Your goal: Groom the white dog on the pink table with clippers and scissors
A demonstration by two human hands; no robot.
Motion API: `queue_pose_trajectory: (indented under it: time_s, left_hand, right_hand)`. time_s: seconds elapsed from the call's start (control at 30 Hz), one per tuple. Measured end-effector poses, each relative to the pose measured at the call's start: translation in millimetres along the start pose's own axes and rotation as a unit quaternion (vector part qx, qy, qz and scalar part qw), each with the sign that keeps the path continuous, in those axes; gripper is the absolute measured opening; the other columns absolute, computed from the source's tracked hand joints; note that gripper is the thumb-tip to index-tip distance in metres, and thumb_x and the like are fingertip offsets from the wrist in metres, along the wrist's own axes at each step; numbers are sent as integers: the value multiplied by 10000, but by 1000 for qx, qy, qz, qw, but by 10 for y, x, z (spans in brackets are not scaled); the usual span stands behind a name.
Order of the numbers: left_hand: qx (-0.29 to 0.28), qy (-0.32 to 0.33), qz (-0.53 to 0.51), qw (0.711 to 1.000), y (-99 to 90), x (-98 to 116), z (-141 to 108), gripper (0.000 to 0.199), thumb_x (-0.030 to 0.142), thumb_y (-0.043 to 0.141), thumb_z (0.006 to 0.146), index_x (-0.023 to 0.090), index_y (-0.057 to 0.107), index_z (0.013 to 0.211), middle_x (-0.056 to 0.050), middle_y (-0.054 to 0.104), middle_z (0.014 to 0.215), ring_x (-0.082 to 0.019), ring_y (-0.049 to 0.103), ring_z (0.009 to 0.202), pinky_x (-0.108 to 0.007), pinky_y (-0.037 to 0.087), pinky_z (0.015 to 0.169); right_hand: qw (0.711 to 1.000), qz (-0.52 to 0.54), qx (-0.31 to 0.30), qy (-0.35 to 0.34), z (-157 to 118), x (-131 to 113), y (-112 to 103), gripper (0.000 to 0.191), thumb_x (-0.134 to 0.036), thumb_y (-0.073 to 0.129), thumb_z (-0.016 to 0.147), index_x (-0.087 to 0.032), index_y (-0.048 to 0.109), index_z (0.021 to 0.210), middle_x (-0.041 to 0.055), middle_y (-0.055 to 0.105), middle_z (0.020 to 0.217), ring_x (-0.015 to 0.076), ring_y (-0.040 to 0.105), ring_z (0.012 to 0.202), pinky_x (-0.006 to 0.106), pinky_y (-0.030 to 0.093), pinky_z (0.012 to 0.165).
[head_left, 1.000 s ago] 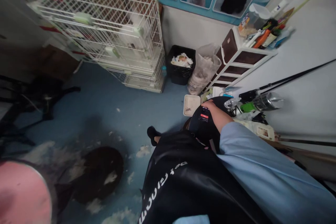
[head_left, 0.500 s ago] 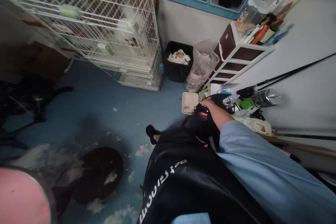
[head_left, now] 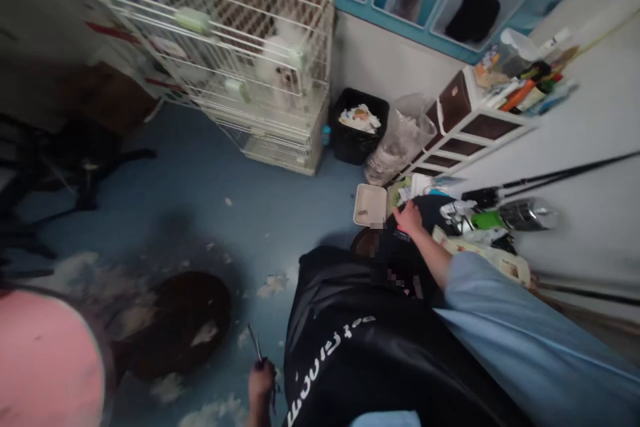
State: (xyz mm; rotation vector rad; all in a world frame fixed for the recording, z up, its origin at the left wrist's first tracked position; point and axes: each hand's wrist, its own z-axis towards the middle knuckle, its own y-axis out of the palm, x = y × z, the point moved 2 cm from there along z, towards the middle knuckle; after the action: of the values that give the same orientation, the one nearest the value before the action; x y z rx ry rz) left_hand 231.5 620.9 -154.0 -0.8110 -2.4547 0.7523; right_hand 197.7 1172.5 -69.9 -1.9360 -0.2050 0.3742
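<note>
head view: left hand (head_left: 261, 383) low by the apron (head_left: 350, 347), fingers curled round the scissors (head_left: 255, 341), blades pointing forward over the floor (head_left: 195, 193); right hand (head_left: 410, 217), half bent, is at the phone (head_left: 401, 234) near the tray (head_left: 371, 197), can't tell if it's gripping

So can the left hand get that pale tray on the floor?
Probably not as things stand: the left hand holds a slim metal tool, the pale tray sits well away, near the right hand, and the black apron lies between.
</note>
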Motion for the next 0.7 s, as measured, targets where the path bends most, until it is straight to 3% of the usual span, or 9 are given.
queue_pose_trajectory:
  time_s: [0.07,0.13,0.2,0.23,0.3,0.33,0.43,0.53,0.7]
  left_hand:
    - [-20,1,-100,995,8,178,50,126,253,500,796,189,503,688,-1,539,510,-181,571,511,-273,444,494]
    - [-31,62,-226,972,21,487,-52,155,339,552,701,195,544,761,-6,580,565,-188,577,537,-280,447,510]
    - [-33,136,-333,932,-8,847,-238,302,416,617,628,182,589,818,-15,607,628,-171,574,577,-291,486,599]
    - [-30,162,-382,909,-53,1006,-328,335,435,628,618,179,599,832,-28,636,689,-167,579,604,-294,492,626]
    - [1,204,-467,861,-213,1196,-467,333,439,629,647,174,608,847,-45,661,752,-174,601,683,-300,501,701]
    - [34,190,-509,839,-313,1191,-515,345,449,626,657,173,608,864,-33,646,710,-171,592,656,-303,500,693]
    - [122,121,-596,784,-571,837,-645,411,478,654,639,156,615,892,-27,626,665,-180,590,639,-308,493,686]
    - [216,38,-636,740,-680,212,-769,497,563,660,614,135,648,867,-60,641,675,-206,602,659,-320,485,691]
    - [338,-46,-673,656,-740,-915,-860,606,724,622,590,150,687,771,-121,694,755,-272,638,771,-377,492,788]
  right_hand:
    - [982,26,-89,-163,-492,-435,407,530,-357,568,879,-110,442,1330,191,581,1219,274,555,1163,363,408,990]
    - [920,64,-275,-271,-1087,-872,925,461,-364,565,866,-123,512,1255,119,658,1023,232,635,957,360,473,890]
    - [810,91,-464,-346,-1721,-1222,1386,482,-360,602,825,-129,524,1241,81,670,955,200,647,861,349,498,848]
    - [753,97,-528,-380,-2020,-1357,1558,485,-355,626,798,-142,536,1225,70,672,957,194,645,858,350,499,853]
    - [649,115,-611,-439,-2553,-1568,1786,421,-361,656,759,-159,590,1123,58,675,946,199,637,880,354,492,873]
    - [608,113,-642,-453,-2785,-1646,1860,381,-372,667,746,-162,608,1058,54,677,921,203,634,874,356,493,866]
    - [538,49,-713,-448,-3376,-1775,2017,344,-429,701,710,-158,601,897,34,664,790,190,621,746,337,508,750]
    - [482,-51,-757,-440,-3895,-1755,2151,389,-477,716,693,-160,578,871,5,629,719,139,569,623,280,480,631]
    - [348,-170,-785,-483,-4911,-1557,2494,423,-528,706,670,-173,570,856,-25,568,704,105,512,604,240,430,611]
